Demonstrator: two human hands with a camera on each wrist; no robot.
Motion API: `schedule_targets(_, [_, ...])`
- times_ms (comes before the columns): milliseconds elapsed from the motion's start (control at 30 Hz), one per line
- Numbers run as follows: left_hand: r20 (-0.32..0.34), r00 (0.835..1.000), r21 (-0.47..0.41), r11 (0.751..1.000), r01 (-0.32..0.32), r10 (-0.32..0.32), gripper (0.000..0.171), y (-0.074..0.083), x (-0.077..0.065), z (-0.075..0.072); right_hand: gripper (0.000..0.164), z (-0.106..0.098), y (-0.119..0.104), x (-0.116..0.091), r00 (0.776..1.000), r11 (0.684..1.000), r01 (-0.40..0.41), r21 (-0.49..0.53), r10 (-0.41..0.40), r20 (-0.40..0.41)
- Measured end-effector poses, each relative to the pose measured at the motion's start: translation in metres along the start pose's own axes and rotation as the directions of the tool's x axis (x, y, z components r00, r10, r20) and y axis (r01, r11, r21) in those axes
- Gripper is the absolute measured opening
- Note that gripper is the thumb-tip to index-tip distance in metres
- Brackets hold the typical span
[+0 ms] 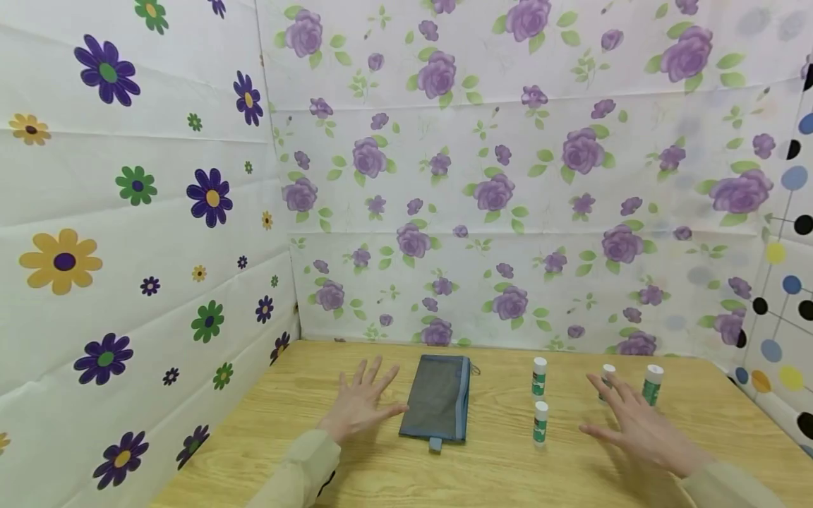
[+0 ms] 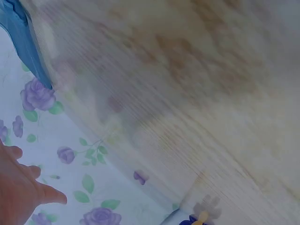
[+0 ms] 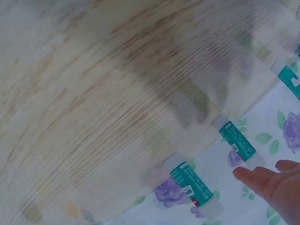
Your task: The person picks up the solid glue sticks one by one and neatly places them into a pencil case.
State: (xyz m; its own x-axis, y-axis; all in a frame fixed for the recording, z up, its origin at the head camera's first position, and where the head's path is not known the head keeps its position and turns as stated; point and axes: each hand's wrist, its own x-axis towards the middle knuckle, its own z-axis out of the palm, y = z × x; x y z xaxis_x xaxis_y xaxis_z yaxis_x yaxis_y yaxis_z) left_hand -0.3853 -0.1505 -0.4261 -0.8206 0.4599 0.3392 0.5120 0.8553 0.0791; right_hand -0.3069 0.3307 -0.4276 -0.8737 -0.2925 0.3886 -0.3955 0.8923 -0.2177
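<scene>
Hovering over wood-grain table [image 1: 485,469]: 2 bare hands, pale sleeves [image 1: 295,469] at bottom of head view. Right hand [image 1: 644,427]: fingers apart, back up, holding nothing. Left hand [image 1: 360,406]: likewise, fingers and thumb spread wide, thumb tip beside left edge of gray mesh pouch [image 1: 435,395]; left wrist view shows a gap there. Pouch lies flat on table between the hands, blue trim, 1 small blue tab [image 1: 435,445] at near edge, 1 thin cord loop [image 1: 476,369] near far right corner. 4 green-labeled tubes, white caps, all upright, right of pouch. Near tube [image 1: 540,423] left of right thumb; back tube [image 1: 539,377] right behind it. 2 more beyond right hand: middle tube [image 1: 608,370] partly hidden by fingers, contact can't tell; right tube [image 1: 652,384] near it, base hidden. Far side: white sheet, purple roses [image 1: 413,240]. Left: daisy sheet [image 1: 159,240]. Right: dotted sheet [image 1: 771,310].
</scene>
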Motion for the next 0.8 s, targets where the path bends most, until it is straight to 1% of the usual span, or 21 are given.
schedule_targets(100, [0.006,1.0,0.011,1.0,-0.002,0.001,0.078,0.003,0.004,0.001,0.085,0.001,0.0,0.003,1.0,0.998,-0.01,0.061,0.009,0.015])
schedule_targets(233, [0.009,1.0,0.025,0.999,-0.022,0.022,0.078,0.008,0.009,0.004,0.081,0.003,-0.002,0.008,0.999,0.989,-0.015,0.149,0.01,0.033])
schedule_targets(333, [0.033,0.999,-0.004,1.0,-0.026,0.026,0.078,0.015,0.013,0.005,0.078,0.003,-0.006,0.011,0.999,0.975,-0.01,0.221,0.001,0.039])
schedule_targets(400, [0.054,0.998,-0.028,0.999,-0.016,0.018,0.079,0.019,0.016,0.005,0.075,0.003,-0.01,0.014,0.999,0.964,-0.01,0.266,-0.002,0.047])
schedule_targets(500, [0.067,0.998,-0.045,0.999,-0.018,0.021,0.079,0.026,0.02,0.005,0.074,0.002,-0.016,0.017,0.998,0.948,-0.015,0.318,-0.004,0.059])
schedule_targets(633, [0.061,0.997,-0.023,0.999,-0.043,0.045,0.08,0.035,0.025,0.005,0.074,0.001,-0.021,0.021,0.994,0.929,-0.035,0.368,-0.005,0.106])
schedule_targets(800, [0.074,0.996,-0.026,0.998,-0.057,0.059,0.08,0.047,0.032,0.003,0.075,0.001,-0.023,0.024,0.985,0.901,-0.091,0.423,0.02,0.169])
